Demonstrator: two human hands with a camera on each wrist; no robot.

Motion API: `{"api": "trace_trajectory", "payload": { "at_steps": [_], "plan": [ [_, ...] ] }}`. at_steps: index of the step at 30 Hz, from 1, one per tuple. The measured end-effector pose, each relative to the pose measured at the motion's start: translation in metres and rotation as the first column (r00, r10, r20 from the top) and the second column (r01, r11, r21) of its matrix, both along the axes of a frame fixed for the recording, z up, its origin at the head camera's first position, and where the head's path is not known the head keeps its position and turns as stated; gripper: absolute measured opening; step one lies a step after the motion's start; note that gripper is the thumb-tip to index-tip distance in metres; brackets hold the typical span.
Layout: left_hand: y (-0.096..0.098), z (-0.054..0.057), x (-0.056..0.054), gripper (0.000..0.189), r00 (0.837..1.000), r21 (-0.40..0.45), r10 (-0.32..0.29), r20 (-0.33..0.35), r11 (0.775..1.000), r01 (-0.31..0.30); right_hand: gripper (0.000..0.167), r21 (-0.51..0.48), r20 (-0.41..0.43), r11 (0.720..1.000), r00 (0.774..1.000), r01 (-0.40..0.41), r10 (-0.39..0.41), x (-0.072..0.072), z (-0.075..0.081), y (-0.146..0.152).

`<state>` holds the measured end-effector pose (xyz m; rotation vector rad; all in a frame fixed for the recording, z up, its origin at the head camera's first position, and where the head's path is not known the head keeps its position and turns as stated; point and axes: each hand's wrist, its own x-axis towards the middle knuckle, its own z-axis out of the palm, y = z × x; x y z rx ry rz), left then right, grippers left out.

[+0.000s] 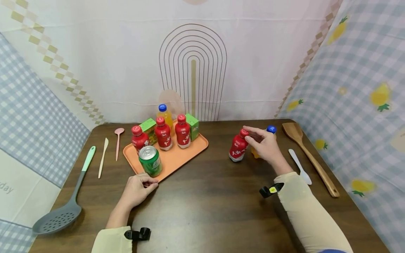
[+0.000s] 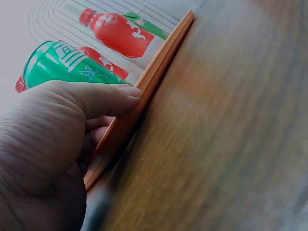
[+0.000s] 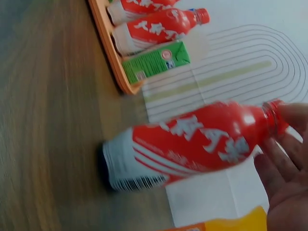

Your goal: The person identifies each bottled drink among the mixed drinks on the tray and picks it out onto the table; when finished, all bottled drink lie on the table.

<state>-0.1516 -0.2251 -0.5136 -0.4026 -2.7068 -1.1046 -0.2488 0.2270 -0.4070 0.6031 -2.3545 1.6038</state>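
My right hand (image 1: 265, 143) pinches the cap of a red drink bottle (image 1: 238, 147), which leans slightly at the right of the table. In the right wrist view, the bottle's white base (image 3: 120, 161) is close over the wood. Beside it, partly behind the hand, stands an orange juice bottle with a blue cap (image 1: 271, 129). At the left, my left hand (image 1: 138, 189) grips the near corner of an orange tray (image 1: 177, 161), thumb on the rim. A green can (image 1: 150, 162) sits just behind those fingers. The tray also bears three red bottles (image 1: 163, 135), two green cartons (image 1: 193, 126) and another juice bottle (image 1: 166, 116).
Left of the tray lie a pink spoon (image 1: 118, 142), a cream knife (image 1: 102, 158) and a grey slotted ladle (image 1: 60, 218) with a mint handle. On the right are a white spoon (image 1: 299, 165) and a wooden spatula (image 1: 311, 158). Hanging cloth (image 1: 133, 63) borders the table.
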Motion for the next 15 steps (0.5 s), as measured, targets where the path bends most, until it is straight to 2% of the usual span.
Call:
{"api": "trace_trajectory", "payload": {
  "at_steps": [3, 8, 10, 15],
  "plan": [
    [0.0, 0.001, 0.001, 0.01, 1.0, -0.007, 0.001, 0.0, 1.0, -0.001, 0.032, 0.059, -0.024, 0.998, 0.999, -0.024, 0.026, 0.005, 0.009, 0.003],
    [0.0, 0.0, 0.001, 0.011, 1.0, -0.015, 0.004, 0.002, 1.0, -0.004, 0.028, 0.102, -0.053, 0.994, 0.998, 0.043, -0.037, 0.008, 0.014, 0.003],
    [0.0, 0.0, 0.001, 0.011, 1.0, -0.014, 0.006, 0.003, 1.0, -0.006, 0.026, 0.113, -0.072, 0.99, 0.994, 0.084, -0.076, 0.009, 0.013, 0.003],
    [0.0, 0.001, 0.0, 0.012, 1.0, -0.012, 0.002, 0.004, 1.0, -0.002, 0.026, 0.101, -0.121, 0.978, 0.978, 0.184, -0.171, -0.001, -0.006, 0.011]
  ]
}}
